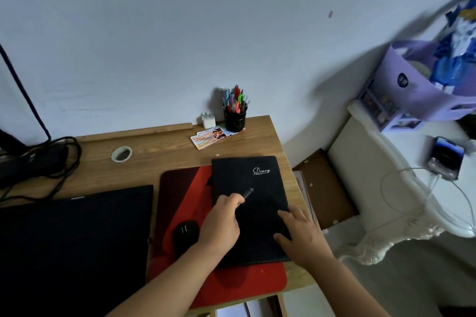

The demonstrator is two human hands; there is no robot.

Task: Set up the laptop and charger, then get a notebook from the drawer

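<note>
A black notebook (251, 183) marked "Diary" lies closed on the red mouse pad (180, 188) at the right of the wooden desk (164, 152). My left hand (221, 224) is over its left part and grips a dark pen (246, 194) that points up and right. My right hand (301, 234) rests flat on the notebook's lower right corner, fingers spread. The closed black laptop (72, 244) lies at the left. Its black charger brick and cables (38, 159) sit at the desk's back left. Below the desk's front edge a drawer (247, 309) stands open with papers inside.
A black mouse (184, 233) sits on the pad beside my left wrist. A pen cup (235, 116), a white plug (207, 119), leaflets (212, 136) and a tape roll (121, 154) stand further back. To the right, a white table holds a charging phone (445, 157) and a purple bag (417, 90).
</note>
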